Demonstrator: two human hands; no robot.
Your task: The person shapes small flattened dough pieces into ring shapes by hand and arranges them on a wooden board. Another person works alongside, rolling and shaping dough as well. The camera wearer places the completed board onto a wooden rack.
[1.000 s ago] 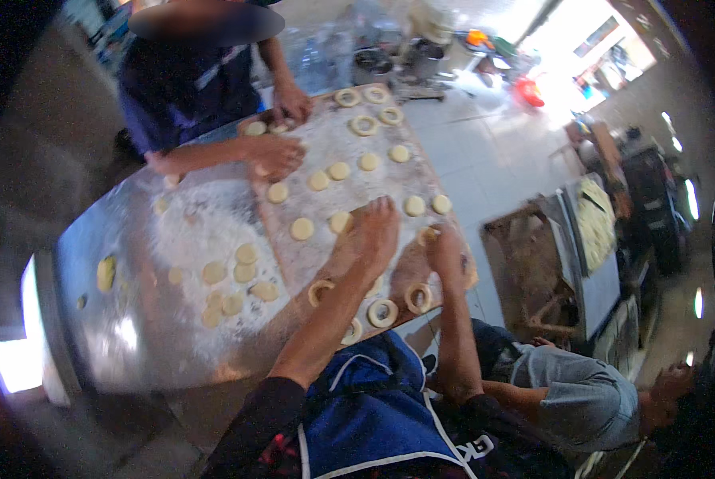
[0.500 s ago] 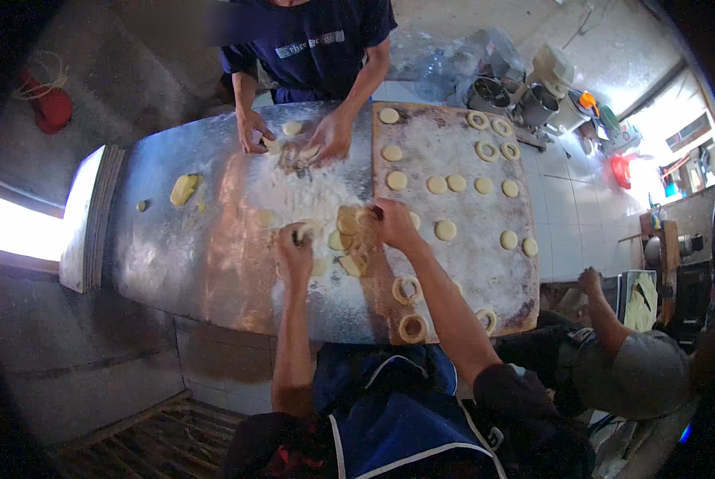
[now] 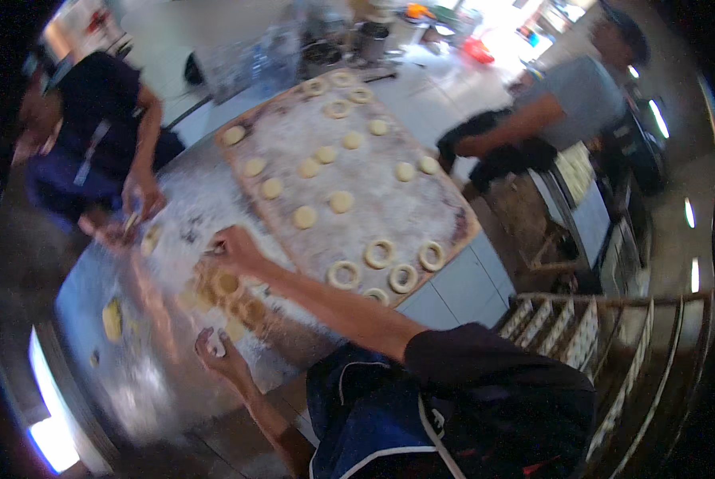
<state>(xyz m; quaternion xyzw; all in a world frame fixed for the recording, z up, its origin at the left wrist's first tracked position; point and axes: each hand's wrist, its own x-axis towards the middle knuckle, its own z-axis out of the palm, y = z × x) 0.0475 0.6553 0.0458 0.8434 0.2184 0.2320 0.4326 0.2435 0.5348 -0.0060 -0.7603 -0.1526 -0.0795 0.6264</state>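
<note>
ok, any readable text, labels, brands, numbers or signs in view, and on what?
None readable.
Pale print on the dark shirt at left: too blurred.
White mark and red mark on the wearer's dark top: too small and blurred to tell if lettering.

Wears a dark, nearly black top (image 3: 525, 415) with a loose, wide right sleeve (image 3: 453, 359) ending near the elbow, a small white print (image 3: 439, 418) beside the apron's edge and a short red streak (image 3: 541, 465) farther across the cloth. Over it, wears a deep blue apron (image 3: 365, 427) bordered with white piping (image 3: 373, 454) and crossed by a thin, pale curved line (image 3: 343, 381). Leaves right hand (image 3: 236, 247) and left hand (image 3: 219, 355) bare, ungloved, likewise both forearms (image 3: 333, 306).
</note>
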